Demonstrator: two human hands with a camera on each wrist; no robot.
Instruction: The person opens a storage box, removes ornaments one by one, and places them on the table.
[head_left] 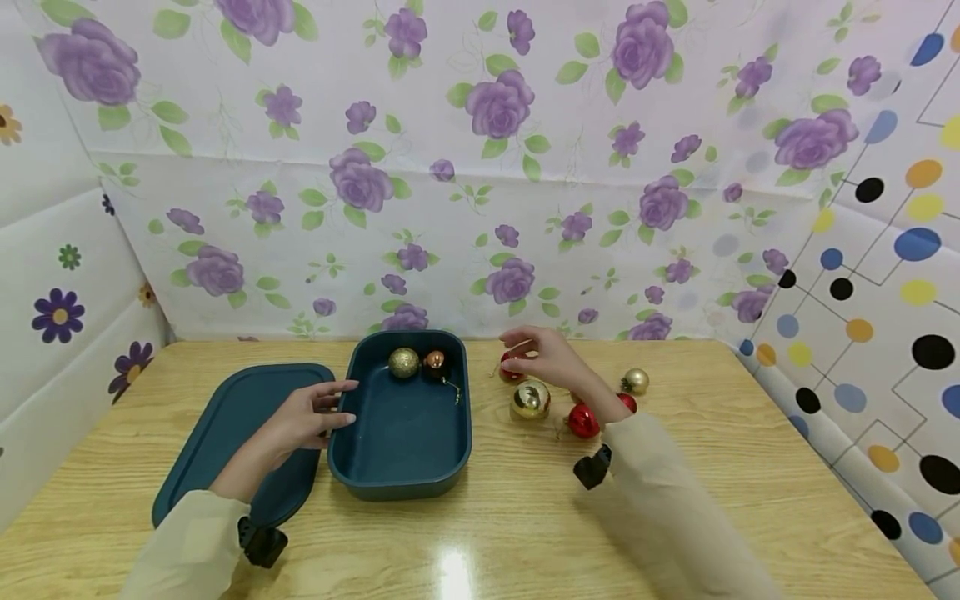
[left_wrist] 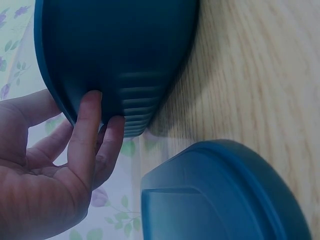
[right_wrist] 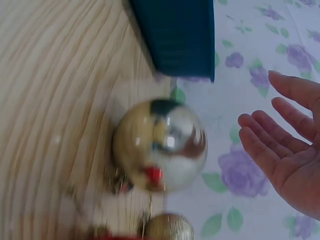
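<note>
A dark blue rectangular box (head_left: 405, 442) stands on the table, holding a glittery gold bauble (head_left: 404, 362) and a copper bauble (head_left: 435, 362) with a gold cord. My left hand (head_left: 307, 417) grips its left wall, with fingers on both sides of the rim; the left wrist view shows two fingers against the outer wall (left_wrist: 142, 95). Over a red bauble (head_left: 512, 367), right of the box, hovers my right hand (head_left: 547, 358), fingers loosely bent and holding nothing. A shiny gold bauble (head_left: 530, 400) lies just below that hand and looms large in the right wrist view.
A matching blue lid (head_left: 210, 450) lies left of the box, partly under my left forearm. Another red bauble (head_left: 582, 421) and a small gold bauble (head_left: 635, 382) lie near my right forearm. Flower-patterned cloth (head_left: 420, 250) hangs behind the wooden table (head_left: 525, 533).
</note>
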